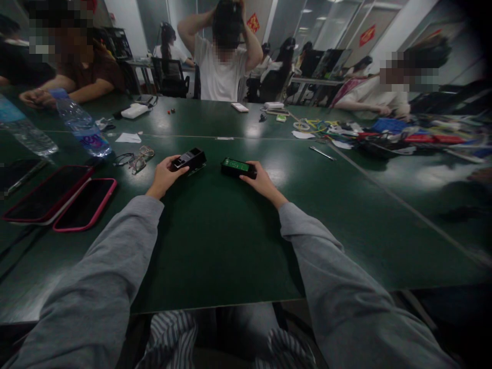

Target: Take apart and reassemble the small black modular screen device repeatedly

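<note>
My left hand (168, 174) grips a black plastic housing (191, 158) between thumb and fingers, a little above the table. It is tilted, and grey-white details show on its upper face. In my right hand (262, 180) is a black open case (227, 171) with a green circuit board (237, 164) lying in it, facing up. The two black pieces are apart, with a gap of table between them. The fingers under both pieces are partly hidden.
Left of me are two red-edged phones (85, 205), eyeglasses (141, 160) and a water bottle (86, 130). A wrench (322, 153) lies to the right, before a heap of cables and tools (369, 136). A person in a white shirt (219, 72) sits opposite; others sit at both sides.
</note>
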A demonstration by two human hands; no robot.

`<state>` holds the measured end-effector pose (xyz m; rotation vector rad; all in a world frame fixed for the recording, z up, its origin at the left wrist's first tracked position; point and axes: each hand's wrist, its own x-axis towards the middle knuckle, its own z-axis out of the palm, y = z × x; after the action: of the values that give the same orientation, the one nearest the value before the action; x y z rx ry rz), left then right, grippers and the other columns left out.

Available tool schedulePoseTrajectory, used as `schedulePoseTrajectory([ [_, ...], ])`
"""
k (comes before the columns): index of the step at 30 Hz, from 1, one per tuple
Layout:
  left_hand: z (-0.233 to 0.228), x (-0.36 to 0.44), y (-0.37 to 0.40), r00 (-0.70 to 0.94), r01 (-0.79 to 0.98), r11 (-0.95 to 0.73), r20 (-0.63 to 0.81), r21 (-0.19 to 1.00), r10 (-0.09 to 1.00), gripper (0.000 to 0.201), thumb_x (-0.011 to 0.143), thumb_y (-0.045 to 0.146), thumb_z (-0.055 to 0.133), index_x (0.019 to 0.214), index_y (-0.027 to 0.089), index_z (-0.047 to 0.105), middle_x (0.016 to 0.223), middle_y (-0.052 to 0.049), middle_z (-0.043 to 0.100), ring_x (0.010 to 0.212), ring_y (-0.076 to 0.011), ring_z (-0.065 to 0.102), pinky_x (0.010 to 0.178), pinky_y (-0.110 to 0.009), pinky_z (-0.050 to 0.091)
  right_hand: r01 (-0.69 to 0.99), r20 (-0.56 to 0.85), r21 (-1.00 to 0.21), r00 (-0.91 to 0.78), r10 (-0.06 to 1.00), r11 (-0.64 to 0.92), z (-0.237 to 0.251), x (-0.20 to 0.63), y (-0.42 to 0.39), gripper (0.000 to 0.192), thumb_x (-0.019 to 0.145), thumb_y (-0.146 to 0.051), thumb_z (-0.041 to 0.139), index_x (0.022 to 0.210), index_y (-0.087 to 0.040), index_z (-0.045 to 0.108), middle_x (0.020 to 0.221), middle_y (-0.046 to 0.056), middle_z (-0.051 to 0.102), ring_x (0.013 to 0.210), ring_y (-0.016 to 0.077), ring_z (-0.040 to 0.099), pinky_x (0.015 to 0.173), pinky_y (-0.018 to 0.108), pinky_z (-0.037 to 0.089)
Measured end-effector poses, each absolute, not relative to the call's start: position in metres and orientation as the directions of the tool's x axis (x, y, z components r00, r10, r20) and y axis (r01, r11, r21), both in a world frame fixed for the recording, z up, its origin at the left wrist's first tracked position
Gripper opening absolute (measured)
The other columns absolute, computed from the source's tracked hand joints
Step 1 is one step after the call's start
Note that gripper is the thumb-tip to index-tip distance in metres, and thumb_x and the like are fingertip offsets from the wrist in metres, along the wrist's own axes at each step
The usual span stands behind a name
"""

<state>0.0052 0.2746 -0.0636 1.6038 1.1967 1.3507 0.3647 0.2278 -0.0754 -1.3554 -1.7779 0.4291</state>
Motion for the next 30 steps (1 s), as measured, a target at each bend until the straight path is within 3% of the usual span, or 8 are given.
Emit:
schedulePoseTrajectory([
  [7,-0.0685,0.0038,0.2760,0.151,0.334,-0.357,0.324,0.872,0.934,0.069,0.063,0.038,0.087,0.125,0.017,0.064,0.116,-0.013,0.072,0.108,-0.0279,0.069,0.102,-0.051,0.052,0.625,0.411,-0.694,-0.064,0.910,0.358,-0.0768,0.3653,0.2280,0.055,0.079,-0.043,0.073,0.126,-0.023,0.050,0.121,0.011,0.063,0.113,0.0301,0.061,0.102,0.051,0.048],
  [16,-0.0685,0.0072,0.2720,0.162,0.421,-0.416,0.384,0.806,0.909,0.065,0.066,0.040,0.085,0.126,0.022,0.065,0.114,-0.010,0.072,0.105,-0.0272,0.070,0.101,-0.050,0.052,0.626,0.419,-0.689,-0.067,0.905,0.365,-0.0797,0.3668,0.2307,0.056,0.079,-0.043,0.073,0.126,-0.024,0.050,0.122,0.011,0.062,0.113,0.0302,0.061,0.101,0.051,0.049],
  [22,-0.0630,0.0087,0.2708,0.120,0.252,-0.358,0.338,0.899,0.933,0.067,0.065,0.040,0.087,0.123,0.017,0.064,0.120,-0.013,0.071,0.111,-0.0278,0.068,0.105,-0.050,0.051,0.625,0.417,-0.690,-0.072,0.906,0.367,-0.0785,0.3664,0.2302,0.056,0.079,-0.043,0.073,0.126,-0.023,0.050,0.121,0.012,0.062,0.112,0.0305,0.061,0.101,0.051,0.049],
  [30,-0.0645,0.0080,0.2797,-0.066,0.098,-0.316,0.323,0.944,0.944,0.065,0.069,0.044,0.083,0.125,0.019,0.063,0.127,-0.012,0.069,0.122,-0.0287,0.064,0.108,-0.047,0.051,0.632,0.398,-0.692,-0.068,0.915,0.348,-0.0768,0.3660,0.2286,0.057,0.079,-0.042,0.073,0.127,-0.023,0.050,0.119,0.011,0.063,0.111,0.0312,0.062,0.100,0.052,0.050],
])
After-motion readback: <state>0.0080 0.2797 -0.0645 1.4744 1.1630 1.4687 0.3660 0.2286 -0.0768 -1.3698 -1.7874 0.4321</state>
